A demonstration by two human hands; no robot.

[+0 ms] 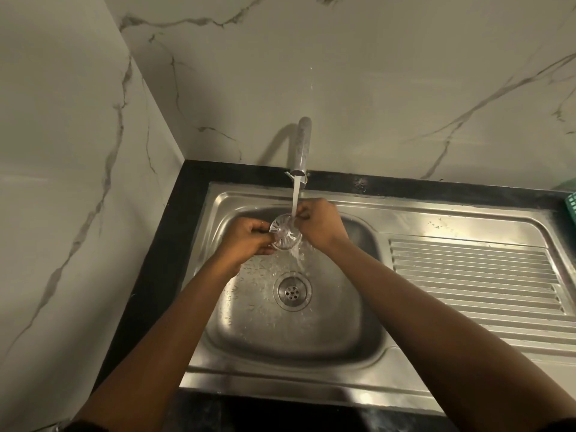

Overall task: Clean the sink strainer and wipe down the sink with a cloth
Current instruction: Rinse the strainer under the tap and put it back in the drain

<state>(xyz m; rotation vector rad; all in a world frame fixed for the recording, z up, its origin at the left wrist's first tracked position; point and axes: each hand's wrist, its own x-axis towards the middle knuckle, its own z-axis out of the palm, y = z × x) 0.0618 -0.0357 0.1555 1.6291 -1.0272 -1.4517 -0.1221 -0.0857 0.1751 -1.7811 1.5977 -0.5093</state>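
Note:
A round metal sink strainer [285,233] is held above the steel sink basin [352,332], under the running stream from the tap [303,148]. My left hand [249,240] grips its left edge and my right hand [321,224] grips its right edge. Water splashes off the strainer down toward the open drain [292,293]. No cloth is visible.
The ribbed draining board [473,285] lies to the right of the basin. A green plastic basket [570,201] shows at the right edge. Black countertop [184,213] frames the sink, with marble walls behind and to the left.

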